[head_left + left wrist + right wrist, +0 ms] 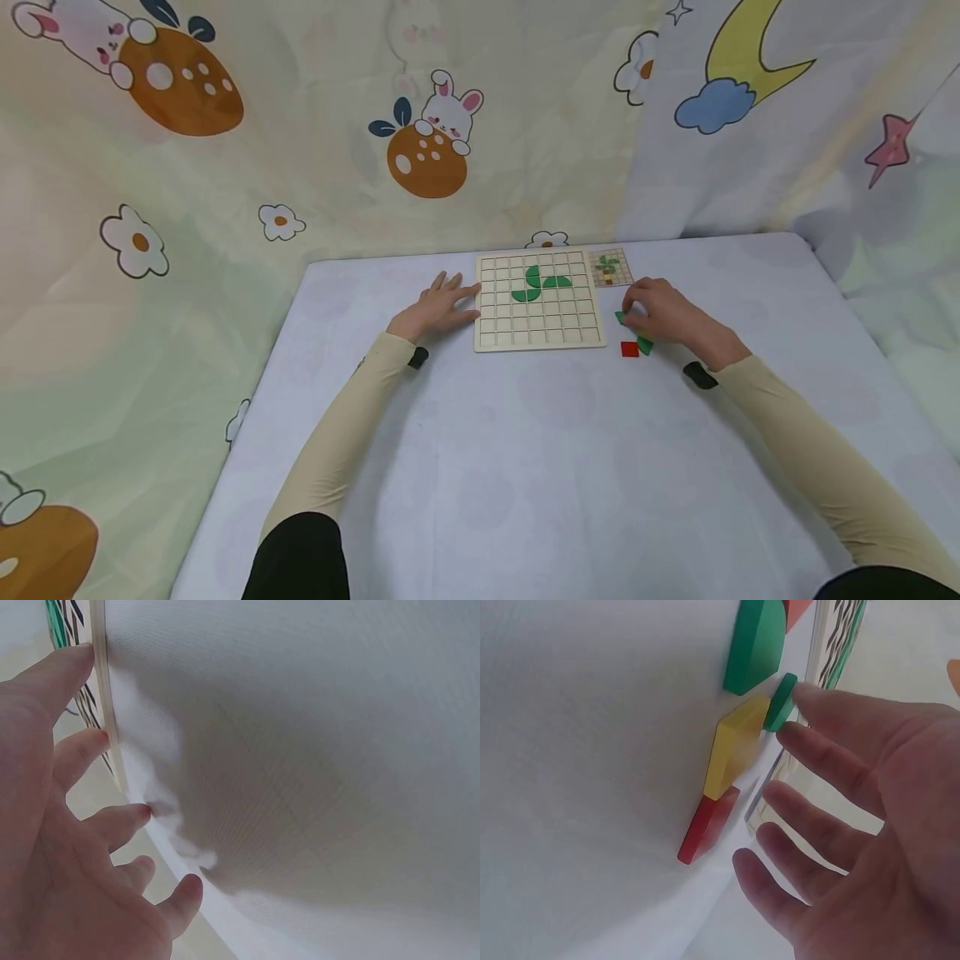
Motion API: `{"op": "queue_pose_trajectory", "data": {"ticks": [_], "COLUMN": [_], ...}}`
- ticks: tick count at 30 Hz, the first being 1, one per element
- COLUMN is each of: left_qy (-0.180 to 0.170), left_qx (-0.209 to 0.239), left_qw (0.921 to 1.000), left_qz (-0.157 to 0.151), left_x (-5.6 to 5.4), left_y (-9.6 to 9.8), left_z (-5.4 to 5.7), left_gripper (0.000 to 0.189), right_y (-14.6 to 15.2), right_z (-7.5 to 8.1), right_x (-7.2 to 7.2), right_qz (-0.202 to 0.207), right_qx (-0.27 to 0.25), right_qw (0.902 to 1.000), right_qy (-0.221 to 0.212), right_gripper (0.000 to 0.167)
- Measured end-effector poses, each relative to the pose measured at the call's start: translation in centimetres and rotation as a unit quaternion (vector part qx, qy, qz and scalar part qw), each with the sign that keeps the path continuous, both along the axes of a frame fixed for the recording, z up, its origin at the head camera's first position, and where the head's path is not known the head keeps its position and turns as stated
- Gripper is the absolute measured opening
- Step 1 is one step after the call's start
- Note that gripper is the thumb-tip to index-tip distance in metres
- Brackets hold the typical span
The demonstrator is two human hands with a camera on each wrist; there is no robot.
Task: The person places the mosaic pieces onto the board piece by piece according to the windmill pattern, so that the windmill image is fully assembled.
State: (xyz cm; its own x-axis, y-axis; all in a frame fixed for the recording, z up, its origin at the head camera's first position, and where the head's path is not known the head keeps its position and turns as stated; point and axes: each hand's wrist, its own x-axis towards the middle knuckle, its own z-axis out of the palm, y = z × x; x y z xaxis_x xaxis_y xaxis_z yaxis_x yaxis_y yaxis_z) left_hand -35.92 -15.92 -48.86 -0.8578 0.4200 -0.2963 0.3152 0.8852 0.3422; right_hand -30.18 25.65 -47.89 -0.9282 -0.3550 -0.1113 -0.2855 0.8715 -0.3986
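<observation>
My left hand [441, 307] has its fingers spread, with thumb and index fingertips against the left edge of the wooden grid board [540, 333]. Several green quarter-round pieces [557, 282] lie on the board's squares. To the right of the board, my right hand [660, 312] pinches a small green piece [781, 702] between thumb and index fingertips, low over the table. The other fingers extend loosely. Below this hand lie a red square [630, 349] and another green piece [645, 345]. A yellow piece [739, 746] and a second red piece [712, 825] show in the right wrist view.
A small pattern card [611, 267] with a printed grid and coloured plant picture lies against the board's upper right side. The white table [480, 467] ends at the back against a patterned cloth [322, 125].
</observation>
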Motion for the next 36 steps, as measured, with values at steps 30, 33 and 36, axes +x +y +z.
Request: {"op": "queue_pose_trajectory", "data": {"ticks": [30,33,36], "left_qy": [0.001,0.000,-0.001], "left_qx": [-0.009,-0.010,-0.011], "left_qw": [1.0000,0.9999,0.9999], "left_qz": [0.004,0.004,0.004], "left_x": [-0.1,-0.2,-0.3], "left_y": [0.1,0.1,0.0], "left_z": [-0.1,-0.2,-0.3], "left_gripper": [0.068,0.068,0.068], "right_y": [-1.2,-1.3,-1.4], "right_z": [-0.4,-0.5,-0.7], "right_x": [-0.2,-0.3,-0.5], "right_qz": [-0.021,-0.023,-0.022], "right_qx": [0.050,0.052,0.057], "right_qw": [0.9985,0.9983,0.9980], "right_qy": [0.007,0.012,0.018], "right_gripper": [0.029,0.027,0.026]}}
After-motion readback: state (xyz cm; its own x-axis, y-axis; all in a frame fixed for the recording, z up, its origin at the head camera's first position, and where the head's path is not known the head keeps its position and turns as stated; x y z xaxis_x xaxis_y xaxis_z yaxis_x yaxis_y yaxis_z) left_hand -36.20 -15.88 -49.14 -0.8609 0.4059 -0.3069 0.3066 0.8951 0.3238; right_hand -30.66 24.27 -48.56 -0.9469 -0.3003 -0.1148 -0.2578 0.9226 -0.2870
